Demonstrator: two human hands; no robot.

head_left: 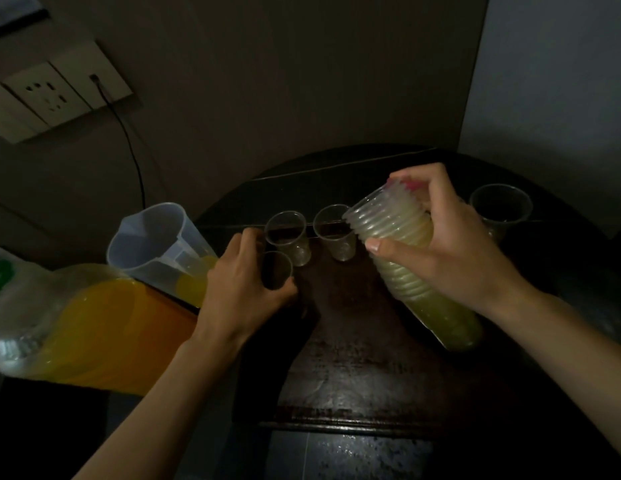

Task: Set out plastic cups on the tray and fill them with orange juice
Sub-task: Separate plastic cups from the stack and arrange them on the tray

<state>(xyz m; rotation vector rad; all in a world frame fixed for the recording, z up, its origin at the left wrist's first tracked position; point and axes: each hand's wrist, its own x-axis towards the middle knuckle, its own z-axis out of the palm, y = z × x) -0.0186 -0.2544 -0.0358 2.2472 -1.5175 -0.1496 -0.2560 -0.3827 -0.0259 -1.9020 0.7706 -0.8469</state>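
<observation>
Head: cup [278, 268] in left grip [240, 283], stack [402, 271] in right grip [456, 249]

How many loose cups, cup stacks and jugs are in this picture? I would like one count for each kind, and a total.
loose cups: 4
cup stack: 1
jug: 1
Total: 6

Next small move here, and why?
Probably lower the cup the left hand grips onto the tray and release it: three empty cups already stand there, and the right hand holds the stack ready for another.
</observation>
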